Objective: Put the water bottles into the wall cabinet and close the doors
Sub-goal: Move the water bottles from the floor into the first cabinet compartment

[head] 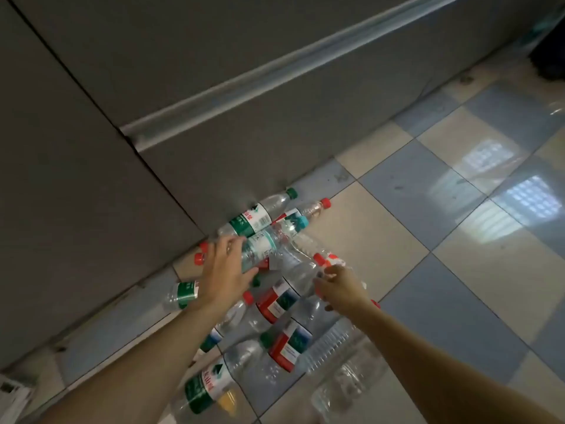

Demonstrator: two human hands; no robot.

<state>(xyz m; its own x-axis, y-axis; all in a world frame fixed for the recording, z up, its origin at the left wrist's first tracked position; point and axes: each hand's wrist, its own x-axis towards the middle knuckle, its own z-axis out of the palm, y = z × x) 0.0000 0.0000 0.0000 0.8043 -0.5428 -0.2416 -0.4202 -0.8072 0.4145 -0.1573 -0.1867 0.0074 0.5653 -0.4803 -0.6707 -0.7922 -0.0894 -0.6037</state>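
Water bottles (275,301) lie in a loose pile on the checkered floor (458,240), against the base of the grey cabinet (214,102). Left hand (224,272) curls around 1 clear bottle with a pale label (260,249), raised over the pile. Right hand (342,289) appears to pinch a red-capped bottle (299,276) near its neck; grip blurred.

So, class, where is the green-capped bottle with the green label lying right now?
In the head view, the green-capped bottle lies on the floor tiles at the pile's far end, against the grey cabinet base, beside a red-capped bottle.
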